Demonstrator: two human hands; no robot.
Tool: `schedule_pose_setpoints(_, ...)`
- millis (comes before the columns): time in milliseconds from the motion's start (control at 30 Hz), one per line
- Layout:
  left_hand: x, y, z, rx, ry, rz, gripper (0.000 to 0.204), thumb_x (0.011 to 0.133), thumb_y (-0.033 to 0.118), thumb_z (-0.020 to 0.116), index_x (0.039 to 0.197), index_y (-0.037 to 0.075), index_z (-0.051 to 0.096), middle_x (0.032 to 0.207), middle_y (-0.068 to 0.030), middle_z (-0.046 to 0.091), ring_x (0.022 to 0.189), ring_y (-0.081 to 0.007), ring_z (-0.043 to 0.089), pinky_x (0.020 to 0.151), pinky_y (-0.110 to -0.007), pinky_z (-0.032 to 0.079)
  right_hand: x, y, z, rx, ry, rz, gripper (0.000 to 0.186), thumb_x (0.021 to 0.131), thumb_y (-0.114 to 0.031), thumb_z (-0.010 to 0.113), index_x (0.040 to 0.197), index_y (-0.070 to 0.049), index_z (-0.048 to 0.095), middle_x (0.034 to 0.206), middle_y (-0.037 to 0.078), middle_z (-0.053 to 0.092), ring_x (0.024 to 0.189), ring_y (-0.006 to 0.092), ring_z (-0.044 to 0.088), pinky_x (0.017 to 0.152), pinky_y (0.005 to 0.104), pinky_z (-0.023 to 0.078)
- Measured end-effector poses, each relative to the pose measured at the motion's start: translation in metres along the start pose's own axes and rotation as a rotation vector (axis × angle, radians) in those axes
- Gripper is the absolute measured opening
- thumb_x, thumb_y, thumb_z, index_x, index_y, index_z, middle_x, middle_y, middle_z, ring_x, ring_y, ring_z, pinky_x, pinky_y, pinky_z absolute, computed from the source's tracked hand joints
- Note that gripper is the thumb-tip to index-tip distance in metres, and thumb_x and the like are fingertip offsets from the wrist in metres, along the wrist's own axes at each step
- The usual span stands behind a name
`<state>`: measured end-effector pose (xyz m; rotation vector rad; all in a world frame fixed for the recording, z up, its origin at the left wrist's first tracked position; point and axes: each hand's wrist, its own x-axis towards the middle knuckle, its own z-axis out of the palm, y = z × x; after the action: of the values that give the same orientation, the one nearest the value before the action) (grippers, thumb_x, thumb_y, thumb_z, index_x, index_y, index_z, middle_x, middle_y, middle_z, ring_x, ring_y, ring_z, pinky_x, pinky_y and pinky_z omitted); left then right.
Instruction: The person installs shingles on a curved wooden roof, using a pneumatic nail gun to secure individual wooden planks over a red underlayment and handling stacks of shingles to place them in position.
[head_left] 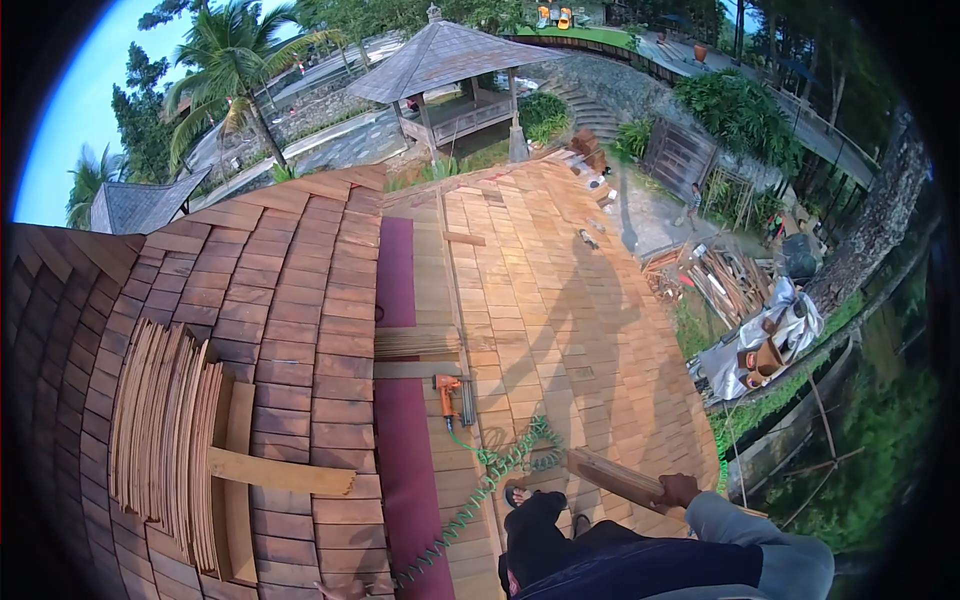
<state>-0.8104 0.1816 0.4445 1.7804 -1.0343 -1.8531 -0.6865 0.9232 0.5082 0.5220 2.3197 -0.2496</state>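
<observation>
On the right, my right hand [678, 492] is closed round the near end of a narrow bundle of wooden shingles [618, 474], which slants out over the roof in front of my feet. At the lower edge, what looks like part of my left hand [340, 590] shows by the darker shingles; its fingers are too cut off to read. An orange nail gun [447, 396] lies on the roof ahead, apart from both hands. Its coiled green air hose [470, 500] runs back toward the lower edge.
A large stack of wooden shingles [165, 440] stands on the darker roof slope, with a loose board [280, 472] beside it. Purple underlay strips [405, 470] and a small shingle pile [418, 345] lie along the joint. Beyond the right roof edge is a drop with scrap wood [725, 282].
</observation>
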Motion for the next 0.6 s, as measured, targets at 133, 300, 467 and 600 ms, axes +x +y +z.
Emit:
schedule_pose_setpoints(133, -0.053, -0.089, -0.001, 0.261, -0.097, -0.062, 0.076, 0.092, 0.067, 0.048, 0.128, 0.000, 0.047, 0.121, -0.0152, 0.050, 0.113, -0.0348, 0.054, 0.090, -0.048, 0.046, -0.051, 0.098, 0.091, 0.074, -0.180, 0.058, 0.072, 0.070, -0.068, 0.077, 0.121, -0.017, 0.069, 0.113, 0.009, 0.073, 0.109, 0.0320, 0.069, 0.090, 0.0493, 0.053)
schedule_pose_setpoints(300, -0.084, -0.160, -0.041, 0.587, -0.302, -0.136, 0.068, 0.095, 0.061, 0.052, 0.119, -0.002, 0.057, 0.109, -0.0150, 0.061, 0.103, -0.0325, 0.062, 0.084, -0.043, 0.050, -0.090, 0.116, 0.124, 0.097, -0.281, 0.067, 0.060, 0.072, -0.058, 0.081, 0.109, -0.011, 0.076, 0.103, 0.013, 0.076, 0.099, 0.0348, 0.073, 0.081, 0.0488, 0.056)
schedule_pose_setpoints(467, -0.195, -0.266, 0.006, 0.875, -1.306, -0.001, 0.050, 0.093, 0.050, 0.065, 0.095, 0.000, 0.064, 0.083, -0.0103, 0.063, 0.082, -0.0250, 0.064, 0.076, -0.037, 0.050, -0.130, 0.122, 0.162, 0.152, -0.276, 0.161, 0.058, 0.072, -0.057, 0.081, 0.106, -0.011, 0.078, 0.103, 0.012, 0.076, 0.101, 0.0341, 0.073, 0.083, 0.0478, 0.057)
schedule_pose_setpoints(600, -0.233, -0.259, 0.034, 1.658, -1.698, 0.767, 0.043, 0.087, 0.039, 0.073, 0.103, 0.000, 0.067, 0.089, -0.0178, 0.067, 0.088, -0.0319, 0.066, 0.081, -0.043, 0.052, -0.132, 0.093, 0.157, 0.222, -0.222, 0.171, 0.052, 0.075, -0.047, 0.083, 0.112, -0.012, 0.077, 0.110, 0.013, 0.076, 0.104, 0.0322, 0.073, 0.086, 0.0449, 0.057)
